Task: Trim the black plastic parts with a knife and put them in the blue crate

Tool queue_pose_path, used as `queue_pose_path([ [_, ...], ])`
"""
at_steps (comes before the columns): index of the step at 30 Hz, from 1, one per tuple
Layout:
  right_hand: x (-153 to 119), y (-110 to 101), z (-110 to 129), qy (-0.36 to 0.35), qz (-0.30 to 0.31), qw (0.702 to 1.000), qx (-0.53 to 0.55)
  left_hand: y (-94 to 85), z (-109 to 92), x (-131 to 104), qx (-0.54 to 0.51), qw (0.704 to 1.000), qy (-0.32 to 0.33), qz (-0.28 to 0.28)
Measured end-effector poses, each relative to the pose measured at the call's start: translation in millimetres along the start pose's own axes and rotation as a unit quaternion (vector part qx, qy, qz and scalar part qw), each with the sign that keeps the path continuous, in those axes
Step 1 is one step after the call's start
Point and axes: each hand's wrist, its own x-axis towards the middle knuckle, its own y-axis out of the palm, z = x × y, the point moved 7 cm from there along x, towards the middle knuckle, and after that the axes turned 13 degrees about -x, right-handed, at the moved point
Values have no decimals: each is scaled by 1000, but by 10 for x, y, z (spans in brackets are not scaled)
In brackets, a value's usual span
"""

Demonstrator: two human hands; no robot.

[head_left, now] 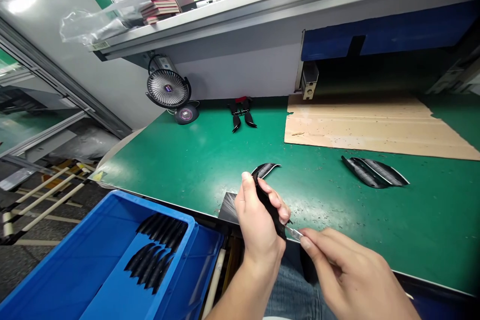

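My left hand (258, 215) is wrapped round a black curved plastic part (270, 206), held tilted above the front edge of the table. In my right hand (348, 265), thumb and fingers pinch a slim silver craft knife (294, 233). Its tip meets the lower end of the black part, though the exact contact is hidden. Just beyond my left hand, another glossy black curved piece (266, 169) is visible, partly covered by the fingers. Farther right, a pair of similar black curved pieces (375, 172) lies on the green table (195, 160).
A blue bin (112, 200) with several black parts (153, 265) in rows stands at the lower left. At the back are a small fan (168, 88), black pliers-like tools (242, 112) and a cardboard sheet (367, 125). Dark shavings dot the table. A shelf (240, 2) overhangs it.
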Motion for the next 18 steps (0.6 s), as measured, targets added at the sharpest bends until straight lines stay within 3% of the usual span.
queue_pose_path([
  [3,-23,-39,50,-24,-39,997,-59,-11,11,15,-10,1000,-3,-3],
  [7,-131,-177,151,-41,-152,982,-106,-64,44,88,-83,995,-52,-35],
  [9,-197,-257,131,-4,-218,974,-54,-95,77,141,-130,985,-94,-58],
  [11,-230,-286,27,76,-261,961,49,-112,110,181,-163,975,-131,-77],
  [13,-178,-188,-95,171,-235,942,168,-114,141,182,-176,969,-149,-86],
  [15,-45,1,-132,237,-140,926,258,-82,169,144,-161,974,-147,-66],
  [18,146,247,-75,275,-1,906,322,1,202,99,-80,989,-127,6],
])
